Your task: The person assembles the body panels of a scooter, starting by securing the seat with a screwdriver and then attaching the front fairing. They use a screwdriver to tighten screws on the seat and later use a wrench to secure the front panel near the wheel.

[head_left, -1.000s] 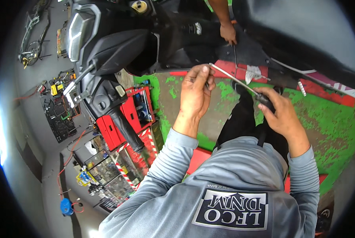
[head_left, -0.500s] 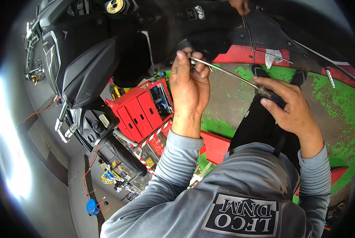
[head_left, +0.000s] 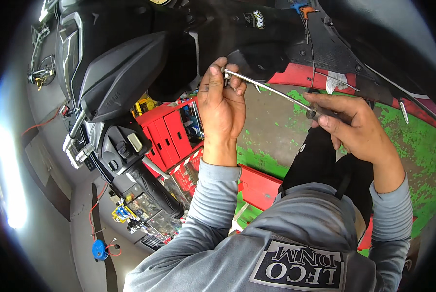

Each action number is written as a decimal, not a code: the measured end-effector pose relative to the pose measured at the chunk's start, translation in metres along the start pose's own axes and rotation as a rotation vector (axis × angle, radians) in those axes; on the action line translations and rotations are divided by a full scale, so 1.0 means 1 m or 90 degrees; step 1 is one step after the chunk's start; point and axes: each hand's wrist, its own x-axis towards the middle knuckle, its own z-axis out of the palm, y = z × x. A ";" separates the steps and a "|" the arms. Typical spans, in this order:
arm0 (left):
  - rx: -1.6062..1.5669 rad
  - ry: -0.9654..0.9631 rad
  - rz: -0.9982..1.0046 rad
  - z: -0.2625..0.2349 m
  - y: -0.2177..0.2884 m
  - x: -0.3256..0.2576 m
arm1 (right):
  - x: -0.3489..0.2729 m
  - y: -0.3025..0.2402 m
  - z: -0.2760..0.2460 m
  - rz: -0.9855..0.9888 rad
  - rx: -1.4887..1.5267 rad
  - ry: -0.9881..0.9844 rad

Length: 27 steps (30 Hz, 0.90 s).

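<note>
Gripped long screwdriver (head_left: pixel 271 91) by handle in right hand (head_left: pixel 354 127), tip pinched by left hand (head_left: pixel 223 104) at twelve o'clock under scooter panel (head_left: pixel 257 46); risked slipping if angled.

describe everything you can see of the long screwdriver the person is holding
The screwdriver has a long, thin, shiny metal shaft and a dark handle. It lies slanted, its tip up by the scooter's black body panel, its handle lower on the person's right. The right hand wraps the handle, largely hiding it. The left hand pinches the shaft near the tip with its fingertips. The tip itself is hidden by those fingers.
</note>
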 end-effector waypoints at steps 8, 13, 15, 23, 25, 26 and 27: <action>-0.114 -0.006 0.008 -0.021 0.011 0.013 | 0.014 -0.003 0.032 -0.347 -0.367 0.206; -0.167 0.019 0.124 -0.028 0.019 0.026 | 0.036 -0.021 0.044 -0.470 -0.426 0.237; -0.164 0.054 0.172 -0.033 0.023 0.028 | 0.050 -0.025 0.050 -0.539 -0.434 0.263; -0.195 0.026 0.276 -0.028 0.018 0.041 | 0.075 -0.047 0.051 -0.640 -0.500 0.347; -0.209 0.026 0.285 -0.025 0.018 0.045 | 0.076 -0.053 0.050 -0.642 -0.507 0.336; -0.213 0.023 0.291 -0.021 0.019 0.045 | 0.076 -0.057 0.049 -0.644 -0.511 0.331; -0.217 0.021 0.300 -0.020 0.021 0.046 | 0.076 -0.062 0.048 -0.647 -0.531 0.325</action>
